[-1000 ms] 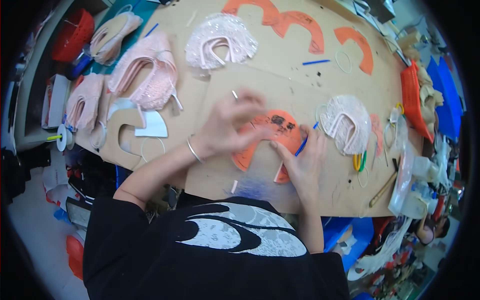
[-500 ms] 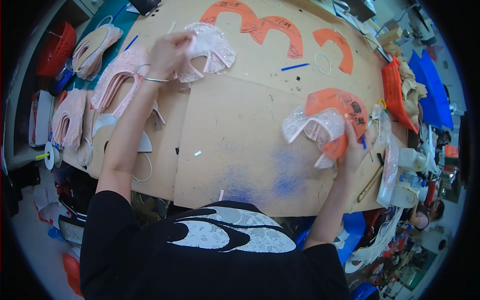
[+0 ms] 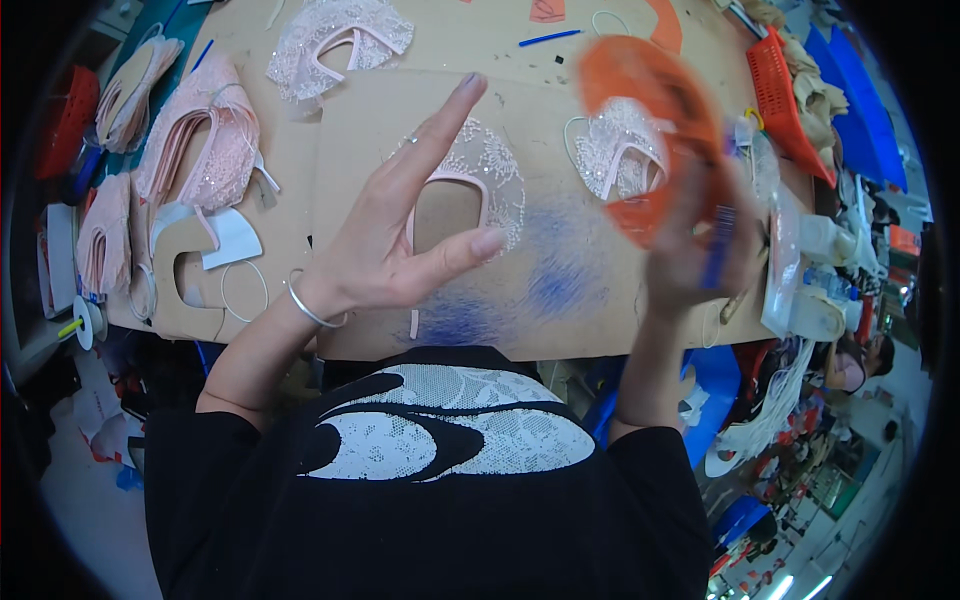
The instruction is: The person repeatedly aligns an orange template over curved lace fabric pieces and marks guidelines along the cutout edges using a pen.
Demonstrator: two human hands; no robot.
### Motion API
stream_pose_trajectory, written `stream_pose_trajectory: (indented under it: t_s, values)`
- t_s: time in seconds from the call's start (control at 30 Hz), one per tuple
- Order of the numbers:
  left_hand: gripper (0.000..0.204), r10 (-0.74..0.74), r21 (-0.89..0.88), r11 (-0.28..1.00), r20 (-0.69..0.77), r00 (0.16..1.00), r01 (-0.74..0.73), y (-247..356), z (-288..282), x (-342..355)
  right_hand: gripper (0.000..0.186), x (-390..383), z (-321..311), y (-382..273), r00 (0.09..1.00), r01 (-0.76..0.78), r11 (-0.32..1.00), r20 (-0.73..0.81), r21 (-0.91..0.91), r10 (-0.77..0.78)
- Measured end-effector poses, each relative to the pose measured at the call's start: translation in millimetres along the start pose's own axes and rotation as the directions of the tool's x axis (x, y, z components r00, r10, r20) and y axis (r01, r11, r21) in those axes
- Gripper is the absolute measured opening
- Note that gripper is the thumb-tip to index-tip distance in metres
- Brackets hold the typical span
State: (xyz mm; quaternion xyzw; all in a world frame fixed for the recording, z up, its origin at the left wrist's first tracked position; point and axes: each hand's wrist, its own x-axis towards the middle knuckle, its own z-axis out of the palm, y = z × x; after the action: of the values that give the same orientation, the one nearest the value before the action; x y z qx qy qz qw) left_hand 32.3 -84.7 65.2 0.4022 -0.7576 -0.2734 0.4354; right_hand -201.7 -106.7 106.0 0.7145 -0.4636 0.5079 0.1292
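My left hand (image 3: 400, 220) spreads thumb and fingers over a sheer, beaded, pink-edged U-shaped lace piece (image 3: 507, 190) on the cardboard; the hand hides part of it. My right hand (image 3: 700, 235), smeared by motion, grips an orange curved template (image 3: 625, 75) tilted up off the table. Also in that hand is a blue pen (image 3: 719, 245). Just left of the template lies a second white lace piece (image 3: 612, 135), partly covered by it. Another lace piece (image 3: 375, 35) rests at the far left of the cardboard.
Stacks of pink lace pieces (image 3: 225, 155) stand at the left, near a white-and-brown U-shaped piece (image 3: 235, 240). A loose blue pen (image 3: 550, 38) lies at the back. To the right are a red basket (image 3: 770, 90) and clear plastic containers (image 3: 815, 285). Blue scribbles mark the cardboard (image 3: 350, 160).
My left hand has come from the far lace pieces to the middle, where a lace piece now lies. My right hand has raised the orange template off the right-hand lace piece. The view has shifted.
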Motion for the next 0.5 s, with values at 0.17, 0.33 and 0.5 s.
stream_pose_trajectory:
  t_s: [0.17, 0.33, 0.5]
  values:
    - [0.045, -0.210, -0.473, 0.856, 0.053, 0.976, 0.210, 22.5, -11.2, -1.1, 0.042, 2.9, 35.9, -22.1, 0.951, -0.017, 0.887, 0.282, 0.462, -0.129]
    - [0.040, -0.582, -0.390, 0.713, 0.136, 0.802, 0.583, -6.5, -30.8, -0.1, 0.029, -6.4, 51.2, -21.8, 0.895, -0.407, 0.779, 0.376, 0.477, 0.238]
    - [0.037, -0.671, -0.222, 0.714, 0.058, 0.739, 0.665, -34.1, -21.1, -2.9, 0.027, -59.9, 71.9, -18.1, 0.653, -0.741, 0.548, 0.605, 0.388, 0.456]
